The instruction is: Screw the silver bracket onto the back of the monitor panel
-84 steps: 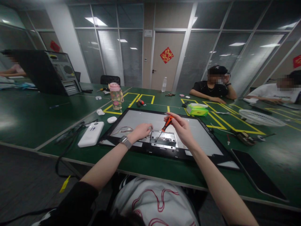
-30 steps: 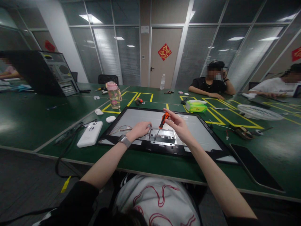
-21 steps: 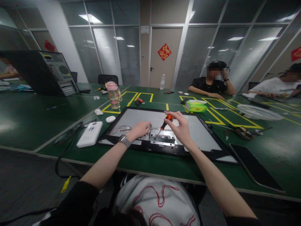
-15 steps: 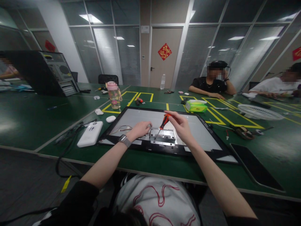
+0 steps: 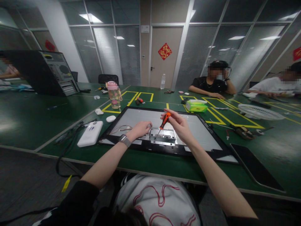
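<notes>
A flat display panel (image 5: 208, 138) with a black frame lies on the table in front of me. A silvery metal bracket (image 5: 171, 134) sits on it near the close edge. My left hand (image 5: 141, 129) is curled at the bracket's left end, fingertips pinched against it. In my right hand (image 5: 180, 125) is an orange-and-black screwdriver (image 5: 166, 120), gripped by the handle between thumb and fingers. It tilts down to the left, and its tip meets the bracket. The screw under the tip is too small to make out. Thin wires (image 5: 124, 128) run beside my left hand.
Left of the panel lie a white power bank (image 5: 90, 134), a white case (image 5: 111, 119) and black cables (image 5: 72, 131). A pink-lidded bottle (image 5: 114, 97) stands behind. To the right are a phone (image 5: 256, 166) and a green tissue pack (image 5: 196, 106). People sit across the table.
The fingers of my right hand have shifted around the screwdriver handle, and more of its orange side shows. The tip stays at the same spot. My left hand has not moved.
</notes>
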`<state>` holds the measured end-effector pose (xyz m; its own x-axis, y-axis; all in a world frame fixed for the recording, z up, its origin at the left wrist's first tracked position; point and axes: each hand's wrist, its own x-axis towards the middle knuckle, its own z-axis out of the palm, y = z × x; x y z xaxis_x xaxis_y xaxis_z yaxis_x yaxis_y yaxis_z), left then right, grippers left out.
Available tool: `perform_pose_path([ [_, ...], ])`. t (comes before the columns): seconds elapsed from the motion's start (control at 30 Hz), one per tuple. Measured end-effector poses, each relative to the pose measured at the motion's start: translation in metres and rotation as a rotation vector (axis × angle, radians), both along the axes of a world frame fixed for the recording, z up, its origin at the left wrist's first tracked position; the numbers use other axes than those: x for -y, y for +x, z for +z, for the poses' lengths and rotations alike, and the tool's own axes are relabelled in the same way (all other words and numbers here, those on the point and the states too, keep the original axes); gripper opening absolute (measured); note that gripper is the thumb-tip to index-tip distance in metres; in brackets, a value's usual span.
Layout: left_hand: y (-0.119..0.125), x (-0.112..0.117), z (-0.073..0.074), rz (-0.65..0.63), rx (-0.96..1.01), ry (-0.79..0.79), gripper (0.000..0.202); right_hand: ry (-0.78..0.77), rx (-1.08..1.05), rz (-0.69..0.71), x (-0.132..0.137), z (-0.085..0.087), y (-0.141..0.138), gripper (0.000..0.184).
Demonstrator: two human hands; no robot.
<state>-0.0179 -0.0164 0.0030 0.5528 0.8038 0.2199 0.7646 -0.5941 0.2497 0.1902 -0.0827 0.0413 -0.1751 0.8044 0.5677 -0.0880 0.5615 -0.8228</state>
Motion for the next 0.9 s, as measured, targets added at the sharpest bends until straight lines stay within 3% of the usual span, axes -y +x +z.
perform_pose_path([
  [0.27, -0.001, -0.002, -0.002, 0.002, -0.030, 0.008, 0.031, 0.033, 0.128, -0.045, 0.003, 0.001, -0.004, 0.040],
  [0.47, -0.001, -0.002, -0.001, 0.001, -0.025, -0.001, 0.031, 0.137, 0.200, -0.238, -0.001, -0.005, -0.005, 0.040],
  [0.6, -0.001, -0.001, 0.000, 0.003, -0.012, -0.011, 0.032, 0.195, 0.182, -0.300, 0.000, -0.004, -0.005, 0.029],
  [0.7, -0.001, 0.000, 0.001, -0.002, -0.007, -0.016, 0.032, 0.174, 0.147, -0.252, 0.004, 0.000, -0.005, 0.025],
  [0.9, 0.000, 0.002, 0.003, 0.001, -0.001, -0.023, 0.031, 0.066, 0.112, -0.043, 0.006, 0.005, -0.002, 0.040],
])
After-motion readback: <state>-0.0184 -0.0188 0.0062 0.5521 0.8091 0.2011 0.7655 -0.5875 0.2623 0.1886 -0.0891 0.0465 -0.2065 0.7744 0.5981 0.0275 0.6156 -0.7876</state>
